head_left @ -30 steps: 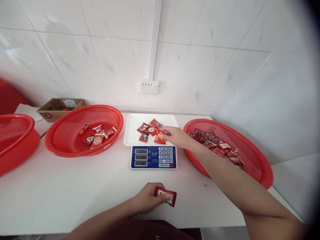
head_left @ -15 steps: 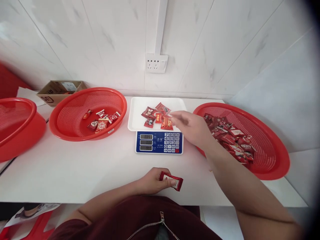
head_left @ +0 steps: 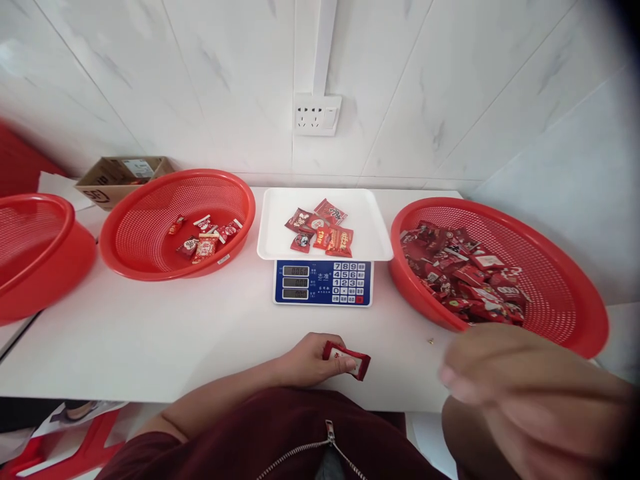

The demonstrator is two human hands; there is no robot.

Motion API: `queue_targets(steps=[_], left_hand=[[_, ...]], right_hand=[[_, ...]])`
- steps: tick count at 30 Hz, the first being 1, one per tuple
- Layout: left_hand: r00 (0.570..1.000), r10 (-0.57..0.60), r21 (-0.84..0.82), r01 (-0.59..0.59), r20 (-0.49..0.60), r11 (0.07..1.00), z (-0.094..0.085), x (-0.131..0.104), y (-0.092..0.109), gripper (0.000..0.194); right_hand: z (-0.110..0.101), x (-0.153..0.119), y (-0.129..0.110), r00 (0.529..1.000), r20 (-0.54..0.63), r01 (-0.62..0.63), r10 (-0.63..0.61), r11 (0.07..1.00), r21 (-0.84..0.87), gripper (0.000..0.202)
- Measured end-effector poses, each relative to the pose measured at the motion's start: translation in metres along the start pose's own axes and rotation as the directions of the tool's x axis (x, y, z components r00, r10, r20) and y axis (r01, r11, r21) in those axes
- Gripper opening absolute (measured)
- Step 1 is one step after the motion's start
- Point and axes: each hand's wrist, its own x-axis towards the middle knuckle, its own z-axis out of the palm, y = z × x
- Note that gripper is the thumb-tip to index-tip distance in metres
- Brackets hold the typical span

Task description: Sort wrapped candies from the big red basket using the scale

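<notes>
My left hand [head_left: 313, 360] is closed on a small red-and-white wrapped snack packet [head_left: 349, 362] just above the front of the table, its thumb across the label. At the lower right, my right hand [head_left: 505, 380] is smeared by motion in front of the right basket's near rim, and its fingers cannot be made out. Several red packets [head_left: 339, 240] lie grouped on the white tray [head_left: 373, 230] of a digital scale [head_left: 323, 283] with a blue keypad panel. No hand touches the scale.
A red plastic basket [head_left: 565, 293] on the right holds many red packets [head_left: 465, 273]. Another red basket [head_left: 135, 200], left of the scale, contains several packets. At the far left are a third red basket [head_left: 75, 260] and a cardboard box [head_left: 107, 193]. A wall socket [head_left: 317, 115] sits above.
My right hand has left the packets on the scale tray and swung back to the lower right. The scale's top reading has changed. My left hand still holds its packet.
</notes>
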Motion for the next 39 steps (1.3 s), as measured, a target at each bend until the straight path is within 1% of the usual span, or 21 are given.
queue_targets(steps=[1, 2, 3, 4, 5, 8, 11, 13, 15, 16, 18, 20, 23, 24, 26, 28, 30, 32, 35, 37, 39], left_hand=[[1.000, 0.010, 0.001, -0.010, -0.006, 1.000, 0.000, 0.000, 0.000, 0.035], [1.000, 0.023, 0.000, -0.023, -0.015, 1.000, 0.000, 0.000, 0.000, 0.035], [0.999, 0.038, 0.000, -0.038, -0.025, 0.999, 0.000, 0.000, 0.000, 0.035], [0.998, 0.051, -0.002, -0.051, -0.034, 0.999, -0.001, 0.001, 0.001, 0.035], [0.997, 0.061, -0.004, -0.061, -0.041, 0.998, -0.001, 0.001, 0.001, 0.035], [0.997, 0.069, -0.004, -0.069, -0.043, 0.998, -0.001, 0.000, 0.001, 0.033], [0.996, 0.062, 0.010, -0.061, -0.061, 0.998, 0.000, 0.000, 0.000, 0.034], [0.990, 0.082, -0.014, -0.084, -0.118, 0.996, -0.001, 0.000, 0.001, 0.035], [0.970, 0.142, -0.043, -0.154, -0.197, 0.987, -0.003, 0.000, 0.003, 0.035], [0.954, 0.181, -0.038, -0.195, -0.239, 0.980, -0.004, 0.000, 0.004, 0.035], [0.916, 0.257, 0.038, -0.258, -0.309, 0.965, -0.008, -0.001, 0.007, 0.035], [0.889, 0.320, 0.201, -0.265, -0.328, 0.943, -0.012, -0.003, 0.009, 0.036], [0.856, 0.372, 0.496, -0.163, -0.360, 0.853, -0.022, -0.007, 0.015, 0.032], [0.828, 0.400, 0.577, -0.117, -0.393, 0.808, -0.028, -0.008, 0.019, 0.028], [0.750, 0.493, 0.699, -0.059, -0.440, 0.713, -0.044, -0.007, 0.034, 0.022], [0.693, 0.603, 0.794, -0.070, -0.397, 0.603, -0.067, -0.001, 0.056, 0.021], [0.676, 0.665, 0.861, -0.085, -0.319, 0.501, -0.093, 0.012, 0.082, 0.023], [0.714, 0.645, 0.884, -0.077, -0.274, 0.462, -0.118, 0.030, 0.106, 0.027], [0.845, 0.491, 0.910, -0.010, -0.214, 0.414, -0.145, 0.060, 0.132, 0.031], [0.921, 0.363, 0.947, 0.021, -0.143, 0.321, -0.155, 0.078, 0.141, 0.035], [0.969, 0.235, 0.977, 0.027, -0.077, 0.211, -0.159, 0.091, 0.146, 0.037]], right_hand=[[0.019, 0.037, -0.003, 0.993, 0.109, 0.036, -0.037, 0.999, 0.015, 0.029], [0.035, 0.064, -0.004, 0.986, 0.152, 0.065, -0.066, 0.998, 0.011, 0.033], [0.048, 0.080, -0.005, 0.985, 0.165, 0.048, -0.049, 0.999, 0.011, 0.032], [0.058, 0.086, -0.003, 0.982, 0.187, -0.005, 0.006, 1.000, -0.004, 0.029], [0.064, 0.083, 0.000, 0.979, 0.196, -0.053, 0.060, 0.998, -0.037, 0.025], [0.072, 0.056, 0.017, 0.946, 0.192, -0.226, 0.262, 0.955, -0.191, 0.014], [0.074, 0.042, 0.030, 0.865, 0.230, -0.387, 0.446, 0.885, -0.260, 0.016], [0.077, 0.046, 0.034, 0.774, 0.340, -0.490, 0.535, 0.845, -0.214, 0.024], [0.083, 0.052, 0.035, 0.680, 0.469, -0.576, 0.563, 0.807, -0.134, 0.035], [0.088, 0.053, 0.036, 0.647, 0.512, -0.613, 0.565, 0.785, -0.091, 0.042], [0.099, 0.051, 0.039, 0.624, 0.538, -0.681, 0.566, 0.732, 0.018, 0.047], [0.111, 0.043, 0.045, 0.625, 0.520, -0.742, 0.583, 0.650, 0.164, 0.040], [0.128, 0.026, 0.057, 0.615, 0.475, -0.789, 0.630, 0.479, 0.385, 0.030], [0.132, 0.020, 0.061, 0.596, 0.472, -0.798, 0.650, 0.413, 0.438, 0.029], [0.136, 0.011, 0.067, 0.547, 0.510, -0.819, 0.664, 0.297, 0.491, 0.028], [0.137, 0.006, 0.069, 0.510, 0.590, -0.845, 0.626, 0.237, 0.479, 0.026], [0.137, 0.006, 0.069, 0.496, 0.640, -0.862, 0.587, 0.241, 0.447, 0.026], [0.137, 0.007, 0.068, 0.496, 0.648, -0.865, 0.578, 0.267, 0.424, 0.028], [0.137, 0.008, 0.066, 0.509, 0.627, -0.860, 0.590, 0.325, 0.393, 0.030], [0.136, 0.007, 0.066, 0.518, 0.608, -0.856, 0.602, 0.365, 0.367, 0.031], [0.136, 0.006, 0.065, 0.520, 0.591, -0.854, 0.617, 0.393, 0.341, 0.032]])
